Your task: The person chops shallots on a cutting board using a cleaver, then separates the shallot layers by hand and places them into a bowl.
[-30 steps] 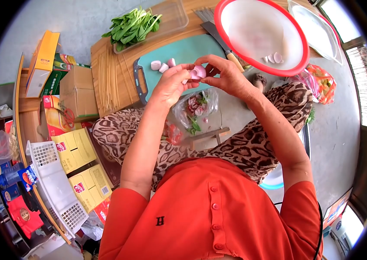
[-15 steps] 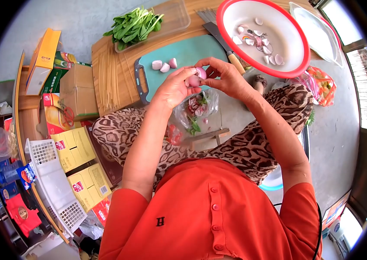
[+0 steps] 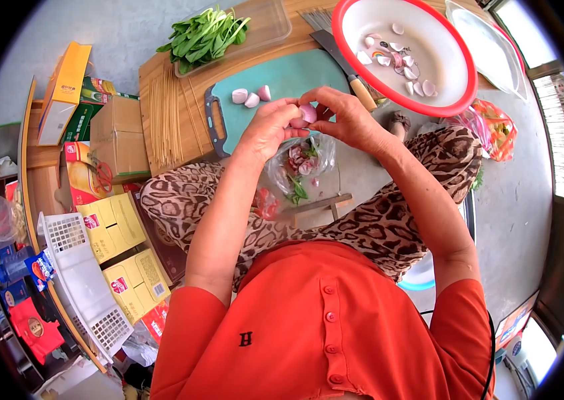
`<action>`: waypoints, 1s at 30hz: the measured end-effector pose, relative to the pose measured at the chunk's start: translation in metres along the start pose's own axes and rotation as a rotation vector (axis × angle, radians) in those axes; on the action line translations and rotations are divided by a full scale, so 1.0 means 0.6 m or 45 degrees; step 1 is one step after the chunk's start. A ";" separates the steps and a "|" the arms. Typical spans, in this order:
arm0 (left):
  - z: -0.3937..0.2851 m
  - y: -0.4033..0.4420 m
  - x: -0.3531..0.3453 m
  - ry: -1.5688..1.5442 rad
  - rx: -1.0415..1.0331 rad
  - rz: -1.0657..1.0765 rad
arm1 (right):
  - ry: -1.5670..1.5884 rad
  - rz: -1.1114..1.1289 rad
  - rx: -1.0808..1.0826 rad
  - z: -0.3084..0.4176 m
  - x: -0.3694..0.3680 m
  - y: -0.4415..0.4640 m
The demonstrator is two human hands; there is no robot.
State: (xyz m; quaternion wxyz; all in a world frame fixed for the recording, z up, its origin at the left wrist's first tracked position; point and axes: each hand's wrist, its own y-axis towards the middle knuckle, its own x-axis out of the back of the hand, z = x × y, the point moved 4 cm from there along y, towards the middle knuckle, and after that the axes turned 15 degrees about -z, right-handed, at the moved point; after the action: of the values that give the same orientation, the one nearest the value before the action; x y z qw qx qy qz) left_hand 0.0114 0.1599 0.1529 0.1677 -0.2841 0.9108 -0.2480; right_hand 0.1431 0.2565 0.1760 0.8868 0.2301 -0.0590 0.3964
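Observation:
Over the near edge of the teal cutting board (image 3: 289, 73), a purple-skinned red onion piece (image 3: 308, 115) is between my two hands. My left hand (image 3: 267, 130) grips it from the left, fingers wrapped around it. The fingers of my right hand (image 3: 343, 117) pinch its right side; the fingertips partly hide it. Three onion pieces (image 3: 251, 100) lie on the board to the left. Below my hands, a clear plastic bag (image 3: 325, 155) on the floor holds onion skins and green leaves. Several onion pieces sit in the red-rimmed white basin (image 3: 452, 100).
A knife (image 3: 362, 92) with a wooden handle lies at the board's right side. Leafy greens (image 3: 205, 39) rest on a plastic tray at the back. Bamboo skewers (image 3: 165, 123) lie left of the board. Cartons (image 3: 117, 137) and a white plastic basket (image 3: 89, 280) stand at the left.
My hands stay in nearly the same place. The onion piece has turned a little between my fingers, and my right fingers have shifted slightly on it.

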 end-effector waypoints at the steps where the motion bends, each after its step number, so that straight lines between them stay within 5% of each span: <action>1: 0.001 0.000 -0.001 0.000 0.000 0.000 | 0.000 0.000 0.000 -0.001 -0.001 -0.001; 13: 0.001 0.004 -0.001 0.055 -0.011 0.019 | -0.064 0.040 0.093 -0.001 0.001 -0.003; 20: 0.023 0.012 0.013 -0.393 0.096 0.242 | 0.222 0.061 -0.469 -0.047 0.008 -0.004; 22: 0.026 0.014 0.004 -0.477 0.120 0.291 | 0.631 -0.068 -0.572 -0.049 0.013 -0.002; 26: 0.019 0.032 -0.044 -0.700 0.123 0.249 | 0.780 -0.304 -0.543 -0.055 0.062 0.007; 30: -0.047 0.096 -0.177 -0.953 0.088 0.493 | 0.566 -0.886 -0.422 -0.084 0.158 0.028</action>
State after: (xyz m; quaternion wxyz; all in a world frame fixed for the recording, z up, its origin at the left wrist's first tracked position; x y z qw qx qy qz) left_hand 0.0571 0.2750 0.1620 0.5400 -0.1725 0.8148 -0.1219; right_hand 0.1913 0.3534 0.1648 0.9835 0.0002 0.1511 0.0994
